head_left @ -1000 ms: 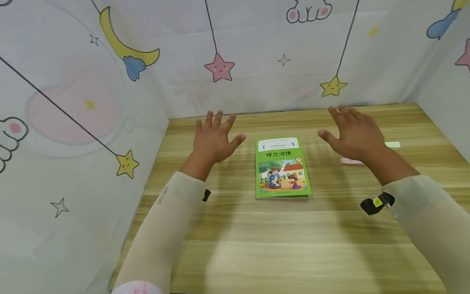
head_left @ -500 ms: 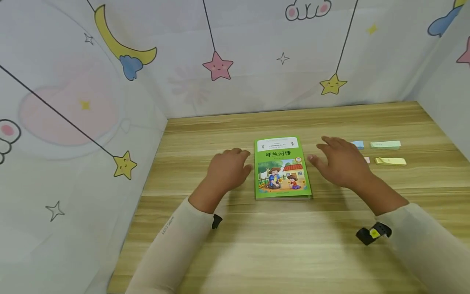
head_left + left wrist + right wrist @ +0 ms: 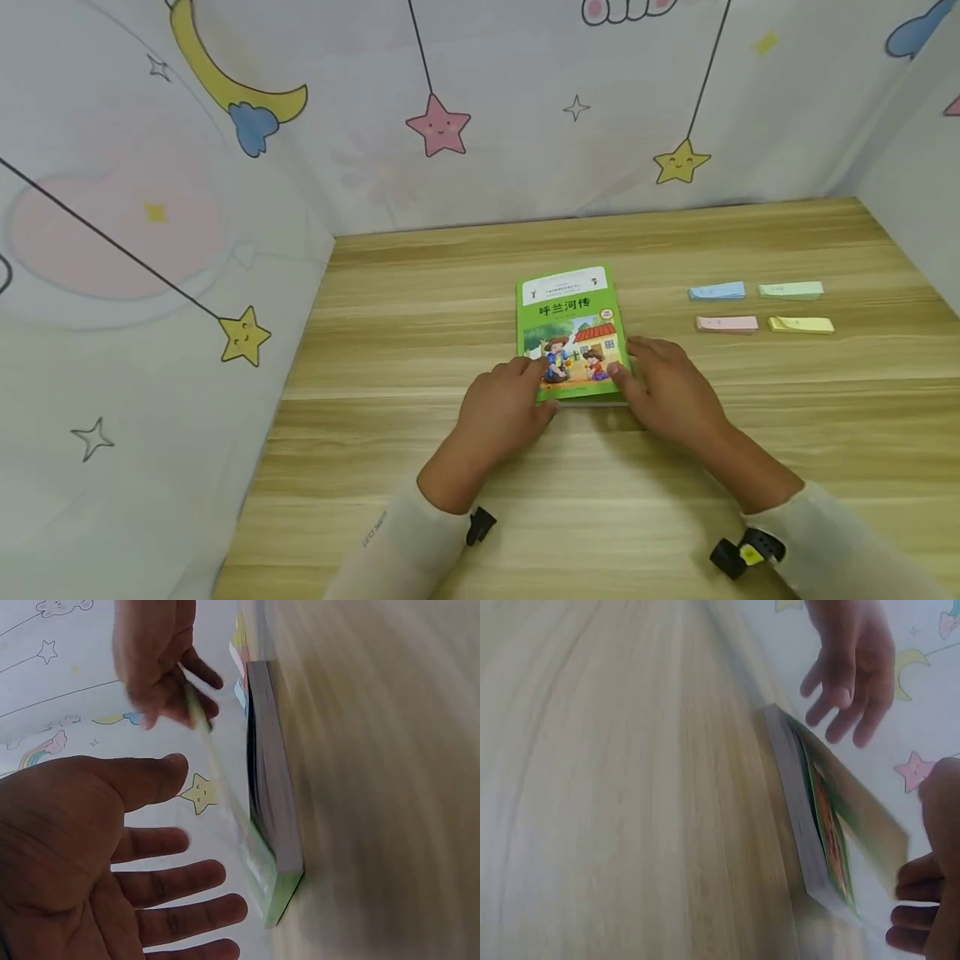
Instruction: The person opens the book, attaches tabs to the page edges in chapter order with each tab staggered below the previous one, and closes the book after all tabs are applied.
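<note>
Your hands have closed in on the book (image 3: 276,765), between them on the desk (image 3: 390,333). Your right hand (image 3: 675,396) now pinches its cover (image 3: 566,307), raising the right edge: opening is underway. Your left hand (image 3: 501,410) holds nothing, fingers (image 3: 180,884) straight and spread.

On the table (image 3: 397,333) in front of you lies a book (image 3: 573,325), between your left hand (image 3: 501,412), by its near left corner, and your right hand (image 3: 678,396), at its right edge. Right of the book, four paper strips (image 3: 717,291) lie in two rows of two. Walls (image 3: 517,187) stand behind, left and right.
</note>
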Demonstrator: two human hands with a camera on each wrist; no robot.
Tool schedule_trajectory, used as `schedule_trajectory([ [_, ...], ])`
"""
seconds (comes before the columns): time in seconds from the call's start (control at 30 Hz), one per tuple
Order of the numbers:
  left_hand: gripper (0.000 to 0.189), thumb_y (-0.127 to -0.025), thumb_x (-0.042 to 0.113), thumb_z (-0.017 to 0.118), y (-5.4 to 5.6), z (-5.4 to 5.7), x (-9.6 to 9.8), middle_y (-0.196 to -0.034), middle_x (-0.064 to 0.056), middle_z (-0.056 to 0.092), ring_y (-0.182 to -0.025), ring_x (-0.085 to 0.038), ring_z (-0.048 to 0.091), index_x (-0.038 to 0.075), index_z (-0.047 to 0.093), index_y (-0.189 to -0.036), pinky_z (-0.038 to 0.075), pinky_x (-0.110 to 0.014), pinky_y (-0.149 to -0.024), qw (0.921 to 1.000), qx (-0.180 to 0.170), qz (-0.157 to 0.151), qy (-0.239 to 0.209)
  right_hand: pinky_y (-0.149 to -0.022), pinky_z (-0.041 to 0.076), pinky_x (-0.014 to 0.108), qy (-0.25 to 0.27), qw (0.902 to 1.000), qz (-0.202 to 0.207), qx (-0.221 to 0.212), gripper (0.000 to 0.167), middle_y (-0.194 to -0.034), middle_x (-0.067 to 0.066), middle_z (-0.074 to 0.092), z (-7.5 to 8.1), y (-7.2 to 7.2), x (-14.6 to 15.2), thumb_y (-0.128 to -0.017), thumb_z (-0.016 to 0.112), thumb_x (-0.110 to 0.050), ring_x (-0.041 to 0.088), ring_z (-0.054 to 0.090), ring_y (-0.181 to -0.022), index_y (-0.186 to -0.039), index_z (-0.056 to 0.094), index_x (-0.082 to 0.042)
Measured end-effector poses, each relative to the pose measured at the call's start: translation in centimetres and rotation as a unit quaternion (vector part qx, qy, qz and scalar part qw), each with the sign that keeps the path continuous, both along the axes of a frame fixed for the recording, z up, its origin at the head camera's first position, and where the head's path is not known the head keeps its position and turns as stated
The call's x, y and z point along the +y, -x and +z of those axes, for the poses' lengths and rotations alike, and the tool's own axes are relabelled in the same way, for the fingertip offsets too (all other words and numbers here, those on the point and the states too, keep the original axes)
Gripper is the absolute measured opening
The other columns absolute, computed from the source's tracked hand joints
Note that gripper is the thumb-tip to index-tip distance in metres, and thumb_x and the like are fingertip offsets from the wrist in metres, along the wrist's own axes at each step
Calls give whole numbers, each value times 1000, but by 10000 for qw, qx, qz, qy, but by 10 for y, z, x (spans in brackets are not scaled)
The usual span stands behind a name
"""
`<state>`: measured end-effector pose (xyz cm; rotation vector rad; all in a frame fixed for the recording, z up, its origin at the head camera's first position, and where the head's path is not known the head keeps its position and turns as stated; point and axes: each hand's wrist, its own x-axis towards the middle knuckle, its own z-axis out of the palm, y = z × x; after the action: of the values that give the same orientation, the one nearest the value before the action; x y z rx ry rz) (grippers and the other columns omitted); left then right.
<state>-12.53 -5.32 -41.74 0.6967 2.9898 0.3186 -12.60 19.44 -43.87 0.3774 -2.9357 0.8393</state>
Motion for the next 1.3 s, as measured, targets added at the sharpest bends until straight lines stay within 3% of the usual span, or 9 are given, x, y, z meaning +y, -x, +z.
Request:
schedule_trajectory([
  [0.13, 91, -89, 54, 76, -3, -7, 6, -136, -10, 60, -112, -28, 65, 10, 37, -158, 55, -44, -85, 9990, 269, 57, -366, -101, 41, 63, 915, 9948, 364, 254, 56, -150, 25, 45, 1, -6, -10, -107, 55, -34, 44, 47, -133, -148, 46, 3],
  [0.33, 82, -94, 38, 74, -4, -13, 7, -135, -17, 59, -100, -33, 69, 0, 35, -156, 57, -45, -77, 9865, 1251, 425, -972, -110, 34, 60, 833, 9740, 2040, 525, 67, -159, 16, 36, -1, -2, -27, -104, 60, -35, 36, 34, -146, -158, 34, -6],
  [0.53, 80, -91, 16, 70, -4, -16, -6, -127, -24, 59, -108, -39, 64, -5, 27, -155, 52, -53, -86, 9405, 2503, 1727, -1518, -113, 32, 56, -139, 9800, 1976, 189, 63, -153, 15, 47, -8, 6, -13, -91, 77, -30, 36, 40, -143, -144, 56, -4],
  [0.7, 97, -78, 17, 85, -3, -13, -19, -147, -30, 37, -141, -51, 32, 5, 27, -156, 31, -70, -106, 9015, 3404, 2498, -951, -109, 39, 55, -654, 9784, 1959, -113, 49, -144, 14, 57, -11, 10, 10, -91, 80, -25, 37, 51, -135, -133, 67, -4],
  [0.77, 85, -77, 13, 86, -2, -10, -23, -152, -28, 34, -146, -51, 23, 11, 43, -151, 25, -72, -109, 9074, 3362, 2467, -529, -106, 42, 55, -611, 9772, 2031, -56, 43, -141, 14, 60, -10, 12, 14, -90, 80, -20, 38, 54, -132, -129, 70, -4],
  [0.93, 36, -84, 0, 80, 1, -3, -24, -140, -11, 60, -143, -40, 40, 14, 75, -117, 31, -54, -115, 9721, 2082, 1029, 315, -100, 48, 53, -667, 9756, 2086, 161, 26, -129, 14, 68, -3, 15, 18, -91, 75, -10, 36, 61, -123, -116, 76, -3],
  [1.0, 22, -89, 12, 80, 2, -3, -22, -127, -5, 69, -137, -35, 50, 13, 77, -111, 37, -48, -113, 9871, 1453, 432, 514, -97, 50, 52, -729, 9767, 2001, 278, 22, -122, 12, 71, -2, 16, 18, -92, 73, -8, 34, 65, -117, -113, 77, -3],
  [1.13, 36, -90, 46, 78, 3, -9, -12, -116, -1, 71, -125, -29, 56, 16, 77, -109, 43, -46, -106, 9953, 739, -3, 619, -90, 54, 49, -686, 9786, 1747, 839, 16, -110, 7, 74, -2, 19, 13, -91, 76, -8, 29, 68, -108, -107, 77, -6],
  [1.3, 48, -86, 62, 74, 6, -16, -2, -108, 1, 68, -105, -22, 56, 21, 73, -110, 44, -44, -92, 9931, 846, -1, 816, -85, 55, 44, -320, 9690, 1517, 1925, 20, -109, 4, 72, -3, 20, 3, -77, 89, -6, 28, 63, -109, -92, 78, -10],
])
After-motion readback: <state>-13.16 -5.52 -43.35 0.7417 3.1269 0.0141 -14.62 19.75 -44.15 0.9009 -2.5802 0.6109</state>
